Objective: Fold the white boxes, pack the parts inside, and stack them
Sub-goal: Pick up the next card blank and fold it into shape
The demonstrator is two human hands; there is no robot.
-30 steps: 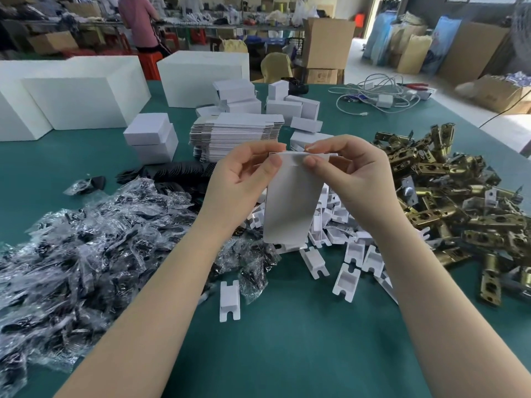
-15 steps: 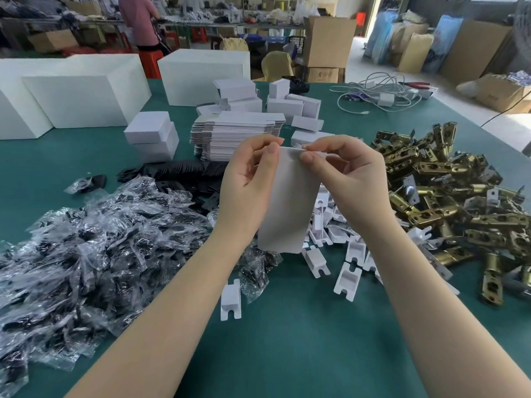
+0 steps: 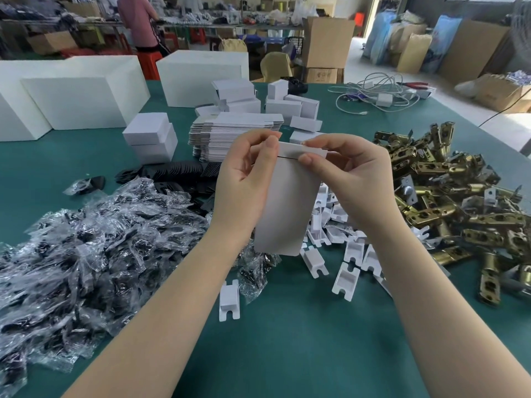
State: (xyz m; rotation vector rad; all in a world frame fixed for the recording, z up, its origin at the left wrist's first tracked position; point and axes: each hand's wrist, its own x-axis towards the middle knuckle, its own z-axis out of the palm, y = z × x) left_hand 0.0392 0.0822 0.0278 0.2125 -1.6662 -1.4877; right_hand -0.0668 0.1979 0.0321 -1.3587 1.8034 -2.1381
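A flat white box blank (image 3: pixel 286 202) hangs upright above the table, held between both hands. My left hand (image 3: pixel 244 182) grips its left edge with fingers curled at the top. My right hand (image 3: pixel 353 173) pinches the top flap, which stands partly folded over. Behind them lies a stack of unfolded white blanks (image 3: pixel 227 133). Folded white boxes (image 3: pixel 290 106) sit further back. Brass latch parts (image 3: pixel 459 196) are heaped at the right, white plastic clips (image 3: pixel 344 254) lie under my hands, and bagged black parts (image 3: pixel 86 239) spread at the left.
Two stacked white boxes (image 3: pixel 149 139) stand left of the blanks. Large white foam blocks (image 3: pixel 80 93) line the far left. Black flat pieces (image 3: pixel 172 170) lie behind the bags. Cables and chargers (image 3: pixel 379 96) rest at the far right. A person stands in the background.
The top flap of the blank has been bent over and a fold line now shows. My left hand has shifted down the blank's left side.
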